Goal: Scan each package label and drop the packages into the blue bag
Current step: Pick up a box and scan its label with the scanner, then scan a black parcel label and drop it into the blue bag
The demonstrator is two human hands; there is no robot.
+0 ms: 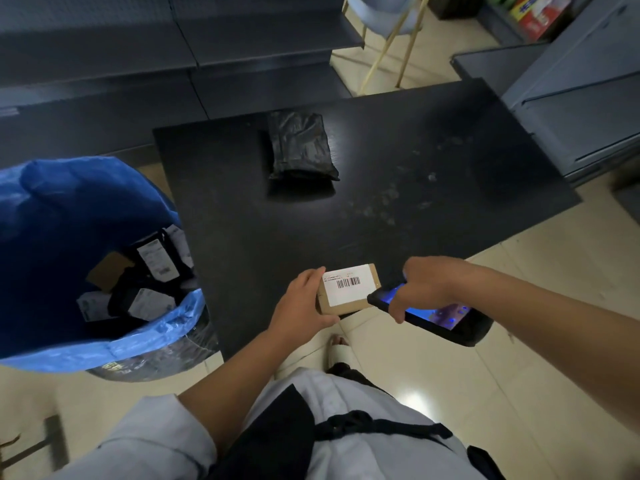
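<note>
Gripping a small brown cardboard box [348,291] by its left end, my left hand [304,303] is curling its fingers over the top edge with the thumb underneath, holding the box just over the near edge of the black rectangular table [398,202]. I am seeing its white barcode label [348,284] facing up at me. My right hand [427,284] is wrapping around a black handheld scanner with a glowing blue screen [433,311], thumb hanging down across the display, and the scanner's front end is sitting right beside the box's right end; I cannot tell whether they are touching. Both forearms are reaching forward from rolled pale sleeves.

Lying near the table's far edge, well apart from my hands, is a crumpled black plastic mailer package [299,145], its label not showing. Standing just beside the table's left edge is the large blue woven bag [52,209], mouth open, lining a dark round bin, with several black packages bearing white labels [152,268] and a bit of brown cardboard piling inside. Pale floor tiles are running under the table, grey shelving is lining the back and right, and a light blue chair with yellow legs [388,26] is standing beyond the far edge.

Text on the labels is too small for me to read, the bag's left side is being cut off by the frame, and the scanner screen is only showing blurred colour.
</note>
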